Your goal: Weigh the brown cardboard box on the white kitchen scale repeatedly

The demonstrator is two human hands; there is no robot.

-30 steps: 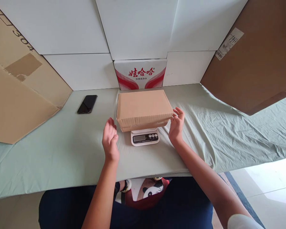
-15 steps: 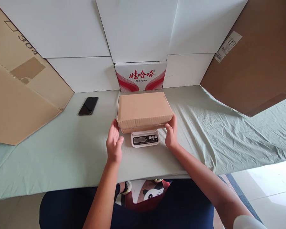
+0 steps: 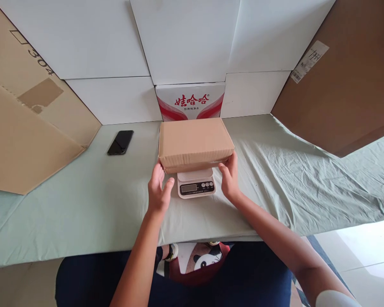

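Observation:
A closed brown cardboard box [image 3: 195,138] sits over a small white digital kitchen scale [image 3: 196,187], covering most of its platform. The scale's display and buttons show in front of it. My left hand [image 3: 159,187] is at the box's left front corner, fingertips tucked behind the edge and thumb standing off it. My right hand [image 3: 229,177] grips the right front corner, thumb near the front face and fingers along the side. Whether the box rests fully on the platform is hidden.
A black phone [image 3: 120,142] lies on the green cloth [image 3: 83,204] to the left. Behind stand white panels and a red-and-white printed carton [image 3: 192,102]. Large cardboard sheets flank the table at left [image 3: 35,140] and right [image 3: 345,85].
The box has shifted slightly away from me, exposing more of the scale's platform. My left fingers have moved in from beside the box to behind its corner.

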